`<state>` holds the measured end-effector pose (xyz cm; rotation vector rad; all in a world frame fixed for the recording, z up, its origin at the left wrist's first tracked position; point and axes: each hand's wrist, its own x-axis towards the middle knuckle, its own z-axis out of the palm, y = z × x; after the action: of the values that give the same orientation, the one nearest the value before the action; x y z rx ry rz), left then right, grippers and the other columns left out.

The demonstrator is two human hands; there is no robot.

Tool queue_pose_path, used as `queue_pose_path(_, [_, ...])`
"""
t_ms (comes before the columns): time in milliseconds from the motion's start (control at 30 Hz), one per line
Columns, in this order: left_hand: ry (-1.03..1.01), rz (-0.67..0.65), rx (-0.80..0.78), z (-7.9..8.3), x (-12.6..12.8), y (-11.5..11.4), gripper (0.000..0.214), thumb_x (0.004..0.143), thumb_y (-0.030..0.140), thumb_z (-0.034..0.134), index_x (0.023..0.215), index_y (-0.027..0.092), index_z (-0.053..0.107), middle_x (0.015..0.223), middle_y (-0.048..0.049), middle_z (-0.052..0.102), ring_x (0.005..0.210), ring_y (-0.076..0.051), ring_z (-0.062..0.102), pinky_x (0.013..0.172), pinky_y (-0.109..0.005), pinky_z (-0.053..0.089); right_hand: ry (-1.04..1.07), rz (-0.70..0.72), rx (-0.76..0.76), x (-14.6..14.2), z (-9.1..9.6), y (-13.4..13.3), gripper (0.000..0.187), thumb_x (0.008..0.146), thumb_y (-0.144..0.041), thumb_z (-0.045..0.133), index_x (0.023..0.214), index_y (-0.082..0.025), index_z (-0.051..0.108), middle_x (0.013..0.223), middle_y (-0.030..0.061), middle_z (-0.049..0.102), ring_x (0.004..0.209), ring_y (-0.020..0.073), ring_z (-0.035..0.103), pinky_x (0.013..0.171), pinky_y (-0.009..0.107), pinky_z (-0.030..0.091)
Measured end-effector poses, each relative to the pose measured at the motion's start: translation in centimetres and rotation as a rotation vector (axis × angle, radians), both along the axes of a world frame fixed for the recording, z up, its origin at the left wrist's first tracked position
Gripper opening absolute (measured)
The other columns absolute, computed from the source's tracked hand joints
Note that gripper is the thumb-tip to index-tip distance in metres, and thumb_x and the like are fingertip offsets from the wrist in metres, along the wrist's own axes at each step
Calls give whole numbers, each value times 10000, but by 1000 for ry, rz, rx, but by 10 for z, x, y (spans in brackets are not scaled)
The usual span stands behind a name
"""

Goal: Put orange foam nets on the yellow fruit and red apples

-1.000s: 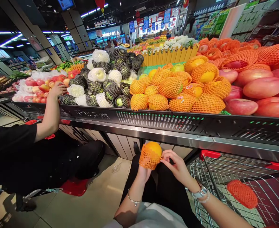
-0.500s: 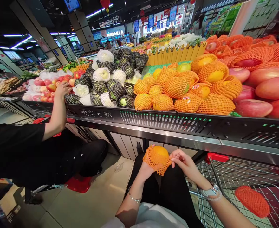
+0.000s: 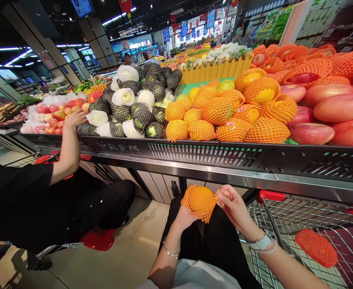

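My left hand [image 3: 186,216] holds a round yellow-orange fruit [image 3: 204,194] from below and the left, above my lap. An orange foam net sleeve [image 3: 198,208] covers much of the fruit, whose top is bare. The fruit's kind I cannot tell for sure; it looks like an orange or a mango. With thumb and fingers pinched, my right hand [image 3: 231,202] grips the net's edge on the right side. Much of the left palm and its fingers is hidden behind the fruit and net.
A black-edged produce shelf [image 3: 194,154] ahead bears netted orange mangoes [image 3: 218,110], black-netted fruit [image 3: 157,90] and large red fruit [image 3: 339,106]. A shopping cart [image 3: 287,208] with a red net sleeve [image 3: 316,247] stands right. At left, another person's hand [image 3: 76,117] touches the shelf's fruit.
The whole view has shifted slightly. My right hand still pinches the net, with its wrist turned a little. My left hand keeps its hold on the fruit.
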<state>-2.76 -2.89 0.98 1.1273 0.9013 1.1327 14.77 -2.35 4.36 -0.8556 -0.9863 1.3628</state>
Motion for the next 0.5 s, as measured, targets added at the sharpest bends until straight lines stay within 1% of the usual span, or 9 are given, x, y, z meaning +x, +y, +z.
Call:
queue_pose_path(100, [71,-37,111,0,-5,0,1006,553,366,872,1410,228,364,1442,-146,442,1335,-322,421,1156,-465,284,54,-10,-13,-3,0,0,285,787,-397,679,834,-225,456,686,-38,469,502,72,370,476,211,361])
queue_pose_path(200, [96,-28,151,5,-6,0,974,600,370,845,1417,199,343,1439,-166,438,1334,-320,423,1152,-452,294,9,-40,7,-4,0,1,292,781,-430,680,806,-217,482,699,-23,495,536,82,413,523,227,410])
queue_pose_path(267, [95,15,148,10,-3,1,955,602,391,839,1404,196,360,1417,-165,464,1328,-320,433,1149,-444,301,-48,-80,9,-5,-1,1,297,772,-457,682,849,-221,519,722,-10,521,596,104,475,596,252,467])
queue_pose_path(300, [92,60,143,12,-1,2,947,596,399,841,1394,199,372,1416,-161,466,1333,-319,426,1151,-437,299,-69,-96,1,-5,-1,1,313,768,-462,685,916,-230,536,779,5,549,660,119,519,652,268,495])
queue_pose_path(333, [85,116,141,14,0,3,945,586,405,845,1385,204,381,1426,-158,455,1342,-319,415,1151,-430,300,-79,-100,-17,-6,-1,1,353,773,-466,680,1010,-247,539,883,26,576,755,135,560,720,284,514])
queue_pose_path(367, [77,181,140,16,2,4,947,580,407,847,1381,210,381,1445,-155,431,1352,-318,400,1151,-424,302,-80,-76,-46,-6,-2,0,411,785,-470,668,1112,-271,518,1025,48,582,873,149,584,793,302,521])
queue_pose_path(400, [71,245,140,17,3,6,957,576,402,849,1385,218,371,1467,-152,401,1362,-316,386,1150,-418,305,-71,-17,-80,-7,-2,-2,473,802,-478,648,1204,-297,478,1173,65,550,989,162,583,859,325,517])
queue_pose_path(433, [71,304,145,18,5,7,968,578,390,850,1393,225,354,1485,-148,372,1371,-312,374,1151,-414,304,-50,73,-117,-9,-3,-3,523,822,-500,617,1276,-321,427,1290,77,500,1077,175,570,904,353,509])
queue_pose_path(500, [109,381,175,20,7,9,992,581,355,852,1412,241,323,1504,-138,338,1384,-307,353,1164,-414,282,19,268,-176,-13,-6,-7,607,841,-579,550,1358,-338,340,1387,100,447,1145,203,565,923,410,508])
